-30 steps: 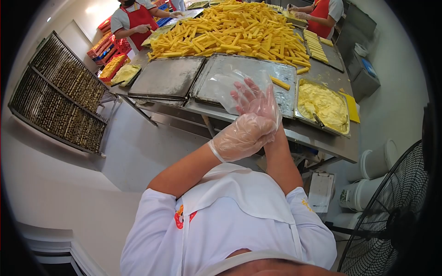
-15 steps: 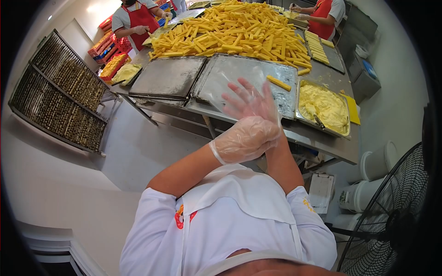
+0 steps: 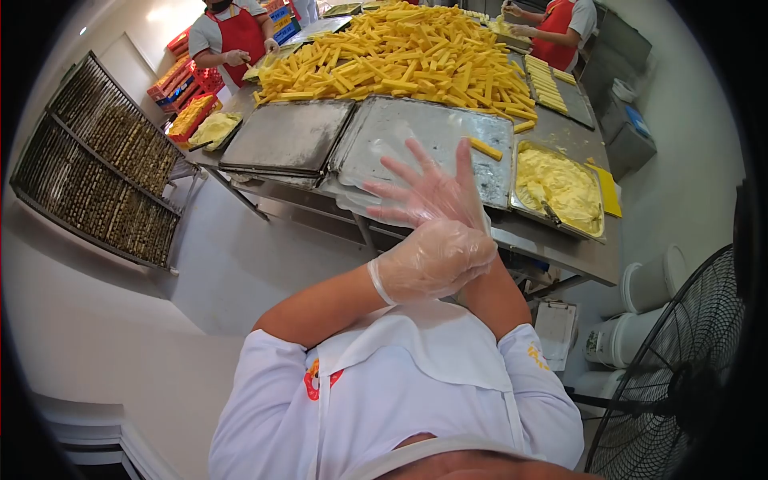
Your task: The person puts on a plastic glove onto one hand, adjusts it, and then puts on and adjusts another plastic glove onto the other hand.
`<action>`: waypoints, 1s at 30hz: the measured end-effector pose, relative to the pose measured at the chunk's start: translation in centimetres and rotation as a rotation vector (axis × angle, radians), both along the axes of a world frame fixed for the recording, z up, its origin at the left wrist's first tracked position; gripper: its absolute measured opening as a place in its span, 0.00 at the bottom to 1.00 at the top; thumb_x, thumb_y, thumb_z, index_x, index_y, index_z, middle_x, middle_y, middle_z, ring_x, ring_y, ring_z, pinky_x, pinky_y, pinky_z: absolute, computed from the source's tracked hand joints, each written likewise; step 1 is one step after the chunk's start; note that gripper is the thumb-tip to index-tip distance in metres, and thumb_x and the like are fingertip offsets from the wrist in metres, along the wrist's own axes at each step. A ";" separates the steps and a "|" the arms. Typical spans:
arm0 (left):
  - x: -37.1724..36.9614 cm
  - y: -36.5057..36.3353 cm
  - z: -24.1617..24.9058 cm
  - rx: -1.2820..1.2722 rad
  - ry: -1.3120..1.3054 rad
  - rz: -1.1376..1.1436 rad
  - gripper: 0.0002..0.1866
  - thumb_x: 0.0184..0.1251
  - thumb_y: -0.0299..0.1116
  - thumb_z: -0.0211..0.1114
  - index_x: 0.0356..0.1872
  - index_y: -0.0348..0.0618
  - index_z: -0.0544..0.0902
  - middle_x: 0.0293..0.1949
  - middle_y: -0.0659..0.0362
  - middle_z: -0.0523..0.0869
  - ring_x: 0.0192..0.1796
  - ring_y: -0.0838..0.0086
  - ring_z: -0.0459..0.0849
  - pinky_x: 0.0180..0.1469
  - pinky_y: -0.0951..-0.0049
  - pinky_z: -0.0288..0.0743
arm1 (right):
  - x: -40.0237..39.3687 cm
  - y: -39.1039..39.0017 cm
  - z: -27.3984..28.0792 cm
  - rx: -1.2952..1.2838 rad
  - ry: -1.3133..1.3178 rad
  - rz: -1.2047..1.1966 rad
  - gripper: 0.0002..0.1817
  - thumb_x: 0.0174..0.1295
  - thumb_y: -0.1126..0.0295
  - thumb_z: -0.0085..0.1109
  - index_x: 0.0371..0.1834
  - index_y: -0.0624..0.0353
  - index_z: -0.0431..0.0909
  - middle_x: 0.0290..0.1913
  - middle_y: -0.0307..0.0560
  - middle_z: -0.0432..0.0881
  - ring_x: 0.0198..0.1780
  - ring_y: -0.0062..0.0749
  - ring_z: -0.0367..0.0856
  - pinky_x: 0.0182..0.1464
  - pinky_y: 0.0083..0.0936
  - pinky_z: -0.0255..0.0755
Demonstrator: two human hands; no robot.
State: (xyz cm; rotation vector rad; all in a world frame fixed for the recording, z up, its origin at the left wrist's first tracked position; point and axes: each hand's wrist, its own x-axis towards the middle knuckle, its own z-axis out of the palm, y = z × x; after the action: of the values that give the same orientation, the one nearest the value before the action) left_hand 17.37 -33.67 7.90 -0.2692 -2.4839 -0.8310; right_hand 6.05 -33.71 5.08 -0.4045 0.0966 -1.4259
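Observation:
My left hand (image 3: 436, 260), in a clear plastic glove, is closed at my right wrist and grips the cuff of a second clear plastic glove (image 3: 478, 214). That second glove covers my right hand (image 3: 432, 190), whose fingers are spread wide. The glove's loose fingertips extend past my own. Both hands are in the air just before the table's near edge. Beyond them lies a metal tray (image 3: 384, 132) with one yellow stick (image 3: 485, 149) on it. To the right, a metal pan (image 3: 518, 188) holds a pale yellow spread (image 3: 560, 186) with a dark-handled utensil (image 3: 550, 212) in it.
A large heap of yellow sticks (image 3: 400, 56) covers the table's far part. Stacked dark trays (image 3: 288, 136) lie at left. Two people in red aprons (image 3: 240, 40) work across the table. A rack (image 3: 100, 160) stands left; a fan (image 3: 680, 376) and white buckets (image 3: 652, 280) are at right.
My right hand's fingers have spread farther apart and pushed deeper into the glove. Both hands have shifted slightly downward, with my left hand still at the right wrist.

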 end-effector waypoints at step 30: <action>1.4 -5.4 -1.5 -0.523 -0.087 0.550 0.09 0.61 0.30 0.63 0.41 0.39 0.80 0.38 0.49 0.81 0.38 0.51 0.82 0.40 0.58 0.78 | 0.8 -2.1 0.9 -0.052 3.079 0.124 0.38 0.66 0.41 0.43 0.79 0.39 0.55 0.81 0.43 0.52 0.82 0.61 0.37 0.75 0.68 0.29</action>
State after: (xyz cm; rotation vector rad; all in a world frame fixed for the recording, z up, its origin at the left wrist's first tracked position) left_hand 18.79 -39.08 6.44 0.2770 -2.6185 0.0346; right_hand 6.83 -35.78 6.02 -2.0973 2.2554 0.6071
